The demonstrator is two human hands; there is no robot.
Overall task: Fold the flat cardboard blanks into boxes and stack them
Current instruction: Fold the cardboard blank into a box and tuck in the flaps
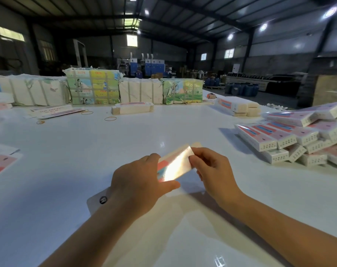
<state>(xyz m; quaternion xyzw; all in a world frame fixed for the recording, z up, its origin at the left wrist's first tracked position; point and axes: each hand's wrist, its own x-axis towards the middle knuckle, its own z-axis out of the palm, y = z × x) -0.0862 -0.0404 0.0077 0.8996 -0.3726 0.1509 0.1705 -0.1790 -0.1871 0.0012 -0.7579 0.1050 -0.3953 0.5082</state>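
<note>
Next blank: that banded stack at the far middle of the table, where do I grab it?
Probably take the banded stack of blanks across its short width at one end, fingers coming from above. It lies flat and long, with bare table in front of it.

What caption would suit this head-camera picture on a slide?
Both hands, left and right, hold a cardboard blank over the white table, finished boxes piled at right.

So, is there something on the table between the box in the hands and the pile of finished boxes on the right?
Nothing visible. Both hands, left hand and right hand, hold the box, and only bare white table lies between it and the pile of finished boxes.
</note>
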